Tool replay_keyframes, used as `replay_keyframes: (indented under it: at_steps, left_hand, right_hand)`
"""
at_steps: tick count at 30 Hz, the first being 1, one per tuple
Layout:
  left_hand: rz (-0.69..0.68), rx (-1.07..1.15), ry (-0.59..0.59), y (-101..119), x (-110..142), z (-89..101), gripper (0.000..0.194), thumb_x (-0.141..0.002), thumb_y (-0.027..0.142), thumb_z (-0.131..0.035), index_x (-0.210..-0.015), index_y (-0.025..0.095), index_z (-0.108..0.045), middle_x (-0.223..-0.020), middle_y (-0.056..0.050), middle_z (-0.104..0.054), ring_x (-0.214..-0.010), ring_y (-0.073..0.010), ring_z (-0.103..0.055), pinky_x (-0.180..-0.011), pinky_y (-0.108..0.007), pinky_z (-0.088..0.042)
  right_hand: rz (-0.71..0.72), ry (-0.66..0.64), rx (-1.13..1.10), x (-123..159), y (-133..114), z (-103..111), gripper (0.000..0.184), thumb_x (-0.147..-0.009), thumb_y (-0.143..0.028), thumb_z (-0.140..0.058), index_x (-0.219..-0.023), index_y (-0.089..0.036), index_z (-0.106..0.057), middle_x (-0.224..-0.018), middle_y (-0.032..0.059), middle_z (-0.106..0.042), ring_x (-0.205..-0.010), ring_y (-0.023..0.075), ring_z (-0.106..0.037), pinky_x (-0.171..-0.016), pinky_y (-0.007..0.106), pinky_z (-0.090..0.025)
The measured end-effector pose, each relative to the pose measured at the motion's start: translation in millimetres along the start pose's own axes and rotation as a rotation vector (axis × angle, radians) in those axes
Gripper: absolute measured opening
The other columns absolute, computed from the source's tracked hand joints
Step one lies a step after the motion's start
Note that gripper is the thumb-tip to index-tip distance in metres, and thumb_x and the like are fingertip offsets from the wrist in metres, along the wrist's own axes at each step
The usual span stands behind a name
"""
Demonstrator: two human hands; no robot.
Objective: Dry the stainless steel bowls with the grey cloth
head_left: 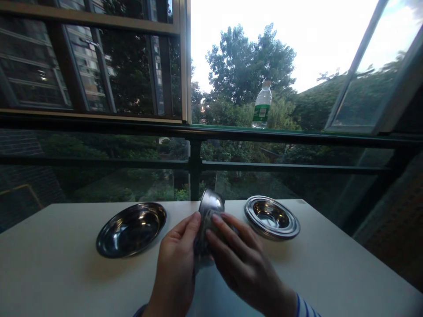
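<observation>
A small shiny metal bowl (211, 201) is held up on its side above the middle of the table. My left hand (176, 259) grips it from the left, with the thumb along its edge. The fingers of my right hand (243, 257) press against the bowl from the right and cover much of it. Below the fingers a greyish patch is blurred, and I cannot tell whether it is part of the bowl or something else.
On the white table (66, 281) a wide metal bowl (132, 229) lies to the left, and a stack of metal dishes (272, 218) to the right. A plastic bottle (262, 105) with a green label stands on the railing (297, 136) behind the table. A window frame (185, 61) rises beyond.
</observation>
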State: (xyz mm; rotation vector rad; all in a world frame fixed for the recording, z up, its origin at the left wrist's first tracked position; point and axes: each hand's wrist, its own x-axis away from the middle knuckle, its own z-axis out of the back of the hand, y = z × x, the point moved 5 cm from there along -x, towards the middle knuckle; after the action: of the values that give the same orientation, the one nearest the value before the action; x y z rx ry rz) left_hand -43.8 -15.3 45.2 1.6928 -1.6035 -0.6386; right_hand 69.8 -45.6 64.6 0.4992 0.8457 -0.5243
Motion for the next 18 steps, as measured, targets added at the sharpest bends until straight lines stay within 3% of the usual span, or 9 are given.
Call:
replay_keyframes:
  at_steps: [4,10,18]
  left_hand:
    - [0.027,0.011,-0.004,0,0,1.4,0.019,-0.061,0.032,-0.074,-0.064,0.015,-0.065,-0.052,0.003,-0.062,-0.043,-0.0073,-0.053,-0.042,-0.016,-0.04]
    - [0.084,0.018,-0.079,-9,7,-4.6,0.019,-0.064,0.028,-0.073,-0.078,0.015,-0.07,-0.063,0.0,-0.068,-0.056,-0.0116,-0.061,-0.054,-0.021,-0.048]
    - [0.096,0.038,-0.085,-10,3,-2.8,0.016,-0.063,0.028,-0.073,-0.072,0.015,-0.07,-0.059,0.0,-0.066,-0.053,-0.0094,-0.059,-0.049,-0.017,-0.044]
  right_hand:
    - [0.155,-0.019,0.028,3,-11,3,0.032,-0.086,-0.015,-0.05,-0.116,-0.014,-0.058,-0.125,0.0063,-0.056,-0.119,0.0256,-0.044,-0.092,0.038,-0.045]
    - [-0.057,-0.065,-0.043,-1,10,13,0.033,-0.086,-0.017,-0.047,-0.118,-0.012,-0.054,-0.127,0.0119,-0.053,-0.12,0.0263,-0.041,-0.092,0.043,-0.043]
    - [0.1,-0.106,-0.05,-5,-5,17,0.026,-0.083,-0.018,-0.052,-0.108,-0.016,-0.06,-0.118,0.0038,-0.061,-0.111,0.0215,-0.049,-0.089,0.035,-0.042]
